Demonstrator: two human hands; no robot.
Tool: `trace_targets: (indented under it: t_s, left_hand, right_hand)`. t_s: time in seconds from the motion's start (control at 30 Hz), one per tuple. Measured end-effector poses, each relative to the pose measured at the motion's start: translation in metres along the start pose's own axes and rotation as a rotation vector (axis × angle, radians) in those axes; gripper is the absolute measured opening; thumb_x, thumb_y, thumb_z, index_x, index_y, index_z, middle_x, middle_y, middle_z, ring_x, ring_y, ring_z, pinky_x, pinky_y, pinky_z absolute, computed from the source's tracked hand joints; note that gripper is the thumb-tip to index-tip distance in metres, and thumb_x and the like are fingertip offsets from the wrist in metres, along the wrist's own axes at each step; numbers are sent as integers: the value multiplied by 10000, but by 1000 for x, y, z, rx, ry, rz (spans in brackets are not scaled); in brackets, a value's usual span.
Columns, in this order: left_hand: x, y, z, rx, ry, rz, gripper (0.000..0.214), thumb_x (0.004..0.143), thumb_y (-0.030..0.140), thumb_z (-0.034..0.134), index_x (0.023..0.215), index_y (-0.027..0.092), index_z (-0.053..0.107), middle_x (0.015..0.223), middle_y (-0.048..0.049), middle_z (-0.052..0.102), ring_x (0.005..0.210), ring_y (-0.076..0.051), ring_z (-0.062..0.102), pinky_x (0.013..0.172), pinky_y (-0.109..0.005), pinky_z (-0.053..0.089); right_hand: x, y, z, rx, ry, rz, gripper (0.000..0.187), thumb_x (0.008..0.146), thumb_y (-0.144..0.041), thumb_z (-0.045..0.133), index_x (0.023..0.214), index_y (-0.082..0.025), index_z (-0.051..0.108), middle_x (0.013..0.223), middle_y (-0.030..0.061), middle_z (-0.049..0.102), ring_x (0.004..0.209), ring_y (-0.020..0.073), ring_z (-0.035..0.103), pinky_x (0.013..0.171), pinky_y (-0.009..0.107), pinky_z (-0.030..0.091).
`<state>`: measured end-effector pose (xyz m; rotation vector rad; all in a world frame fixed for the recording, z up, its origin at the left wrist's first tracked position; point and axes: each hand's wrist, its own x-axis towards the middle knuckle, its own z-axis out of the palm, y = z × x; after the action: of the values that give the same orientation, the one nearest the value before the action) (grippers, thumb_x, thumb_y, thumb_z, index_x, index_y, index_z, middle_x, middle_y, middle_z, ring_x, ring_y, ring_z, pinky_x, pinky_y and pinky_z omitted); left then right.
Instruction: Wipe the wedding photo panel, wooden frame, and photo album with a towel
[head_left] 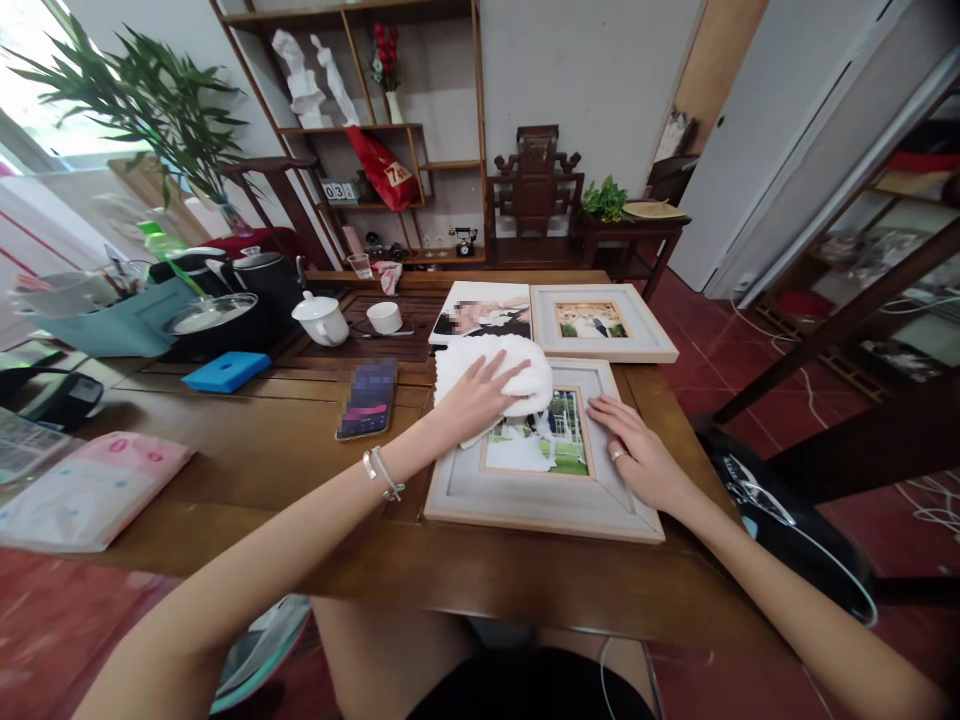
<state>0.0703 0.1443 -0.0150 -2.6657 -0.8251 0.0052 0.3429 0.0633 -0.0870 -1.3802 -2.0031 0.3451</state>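
My left hand (480, 395) holds a bunched white towel (469, 360) against the upper left part of a picture frame, fingers fanned over the cloth. The picture frame (517, 505) lies flat near the table's front edge, with a pale wide mat and a light wood rim. Its photo (574, 440) shows figures on green grass, partly covered by the towel. On the frame's right side rests my right hand (637, 455), fingers extended and lying on the surface. Behind are a second framed photo (652, 330) and a white-edged picture panel (487, 295), partly overlapped by the towel.
On the wooden table (300, 440), a phone (367, 400) lies left of the frame. Farther left are a blue sponge-like block (226, 371), a white teapot (321, 320), a white cup (385, 318) and a pink-and-white packet (97, 490). A black bag (787, 530) is at right.
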Motion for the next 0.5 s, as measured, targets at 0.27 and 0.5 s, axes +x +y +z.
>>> trace_targets:
  t_s: [0.27, 0.5]
  left_hand:
    - [-42, 48, -52, -193, -222, 193, 488, 857, 134, 565, 1328, 262, 576, 1521, -88, 418, 1229, -321, 561, 839, -393, 558]
    - [-80, 87, -75, -294, -137, 312, 335, 897, 249, 590, 1224, 284, 650, 1571, -69, 330, 1384, -325, 404, 1073, -422, 424]
  right_hand:
    - [0, -1, 1, 13, 9, -4, 517, 838, -102, 406, 1311, -195, 593, 1415, 117, 555, 1411, 271, 394, 1171, 587, 310]
    - [0, -1, 1, -4, 8, 4, 504, 860, -111, 386, 1315, -191, 589, 1426, 120, 543, 1410, 268, 395, 1173, 578, 313]
